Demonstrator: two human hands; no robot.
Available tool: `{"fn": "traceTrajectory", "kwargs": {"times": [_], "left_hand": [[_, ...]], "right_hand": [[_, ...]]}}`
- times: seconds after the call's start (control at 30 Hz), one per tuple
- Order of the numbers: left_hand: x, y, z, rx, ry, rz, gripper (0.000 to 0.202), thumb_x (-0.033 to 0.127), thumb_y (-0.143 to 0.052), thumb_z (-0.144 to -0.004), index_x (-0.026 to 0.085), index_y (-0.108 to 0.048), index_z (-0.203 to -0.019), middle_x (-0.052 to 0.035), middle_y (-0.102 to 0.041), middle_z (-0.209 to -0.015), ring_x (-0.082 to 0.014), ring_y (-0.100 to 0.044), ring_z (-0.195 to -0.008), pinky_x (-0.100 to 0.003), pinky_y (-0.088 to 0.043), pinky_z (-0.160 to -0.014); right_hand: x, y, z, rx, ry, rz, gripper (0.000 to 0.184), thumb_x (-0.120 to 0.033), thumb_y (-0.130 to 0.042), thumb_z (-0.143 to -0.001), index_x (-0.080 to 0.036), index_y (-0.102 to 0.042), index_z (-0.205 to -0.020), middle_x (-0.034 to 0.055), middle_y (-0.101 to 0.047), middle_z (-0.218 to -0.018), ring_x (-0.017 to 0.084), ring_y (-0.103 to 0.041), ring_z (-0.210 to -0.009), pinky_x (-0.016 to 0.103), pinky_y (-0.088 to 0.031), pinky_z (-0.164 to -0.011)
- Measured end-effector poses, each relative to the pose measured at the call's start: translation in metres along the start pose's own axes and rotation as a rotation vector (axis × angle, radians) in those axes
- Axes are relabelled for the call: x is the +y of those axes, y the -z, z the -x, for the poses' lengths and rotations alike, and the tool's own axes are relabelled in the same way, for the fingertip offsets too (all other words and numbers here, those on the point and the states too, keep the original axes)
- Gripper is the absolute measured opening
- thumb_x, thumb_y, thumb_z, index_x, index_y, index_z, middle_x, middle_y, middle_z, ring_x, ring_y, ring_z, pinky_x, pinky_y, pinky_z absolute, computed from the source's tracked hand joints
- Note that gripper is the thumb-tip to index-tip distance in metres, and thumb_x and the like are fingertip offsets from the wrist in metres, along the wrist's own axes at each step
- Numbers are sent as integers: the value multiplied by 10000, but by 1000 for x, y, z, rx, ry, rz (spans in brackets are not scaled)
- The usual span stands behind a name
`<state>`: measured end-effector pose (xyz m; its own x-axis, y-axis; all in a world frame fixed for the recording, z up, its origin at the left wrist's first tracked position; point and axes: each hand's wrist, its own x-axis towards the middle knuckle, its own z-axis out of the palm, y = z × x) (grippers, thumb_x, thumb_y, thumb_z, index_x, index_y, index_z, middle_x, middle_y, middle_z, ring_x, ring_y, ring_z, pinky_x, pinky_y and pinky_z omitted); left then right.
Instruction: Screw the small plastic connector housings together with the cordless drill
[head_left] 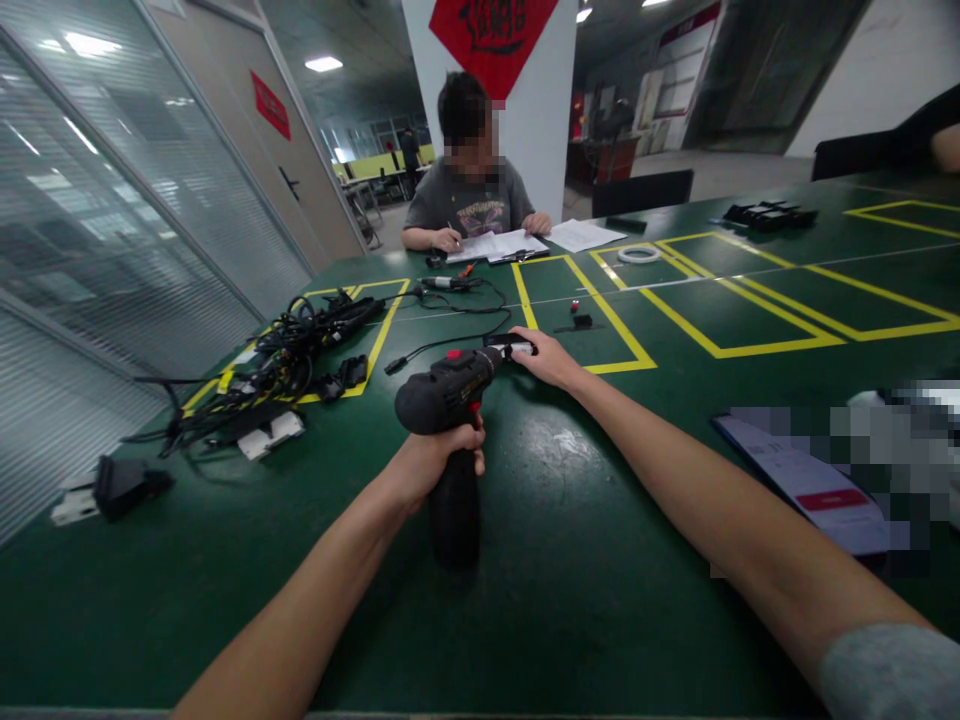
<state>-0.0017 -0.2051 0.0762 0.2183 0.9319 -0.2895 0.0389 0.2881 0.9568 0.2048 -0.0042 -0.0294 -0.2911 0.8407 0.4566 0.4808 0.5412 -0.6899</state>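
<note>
A drill (450, 388) at a small part (519, 348)

The left fingers (478, 438) wrap the drill's grip; the right fingers (531, 335) pinch the small part at its nose. Lining the two up seems the step in hand; the next move likely calls for steadiness from both.

Right hand (547, 359) covering part of small black-and-silver piece (501, 341), full shape hidden! Contact with tip of black pistol-shaped power drill (442, 393): too small to call. Drill lettering, unreadable. Left hand (435, 455), fingers partly lost behind grip. Flat phone with pale-lit screen (787, 465), blotted by coarse blocks. Red diamond-shaped paper sign (506, 60) clipped by top edge; grey fabric sleeve (889, 670) sliced at right.
</note>
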Motion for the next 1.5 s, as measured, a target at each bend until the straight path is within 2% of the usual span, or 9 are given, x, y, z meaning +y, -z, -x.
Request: {"fn": "traceTrajectory", "kwargs": {"times": [0.5,0.83,1.0,1.17,1.5], "left_hand": [[0,1,0,-21,0,-8,173,224,-651,-691,157,-578,-833,-3,-606,-576,-113,-546,-527,-234,-414,-582],[-1,2,-1,-16,3,-9,200,238,-662,-693,155,-579,-855,2,-609,-583,-105,-550,-525,-227,-407,-569],[-1,1,-1,-16,-1,-19,209,241,-658,-691,156,-567,-858,6,-604,-567,-104,-542,-516,-225,-393,-560],[2,-1,0,-12,-8,-8,209,229,-658,-679,154,-564,-851,16,-590,-579,-100,-542,-511,-230,-396,-561],[-1,0,-2,-3,-31,23,223,215,-677,-644,144,-568,-825,22,-584,-679,-97,-576,-517,-238,-426,-563]], "right_hand": [[-2,2,1,-6,6,-7,434,-290,-554,-815,-224,-644,-1234,54,-691,-1150,256,-617,-1032,389,-464,-968],[-2,0,0,-3,1,11,407,-354,-575,-856,-214,-648,-1231,61,-691,-1152,251,-623,-1044,390,-458,-984],[0,-1,0,18,-12,12,437,-354,-595,-858,-201,-636,-1265,88,-673,-1224,267,-617,-1100,402,-448,-1015],[1,0,1,-2,17,-2,454,-354,-622,-841,-207,-622,-1271,87,-673,-1216,279,-617,-1099,426,-450,-1022],[4,-2,0,7,42,28,489,-312,-645,-812,-181,-607,-1281,109,-663,-1233,290,-612,-1127,431,-452,-1030]]}}
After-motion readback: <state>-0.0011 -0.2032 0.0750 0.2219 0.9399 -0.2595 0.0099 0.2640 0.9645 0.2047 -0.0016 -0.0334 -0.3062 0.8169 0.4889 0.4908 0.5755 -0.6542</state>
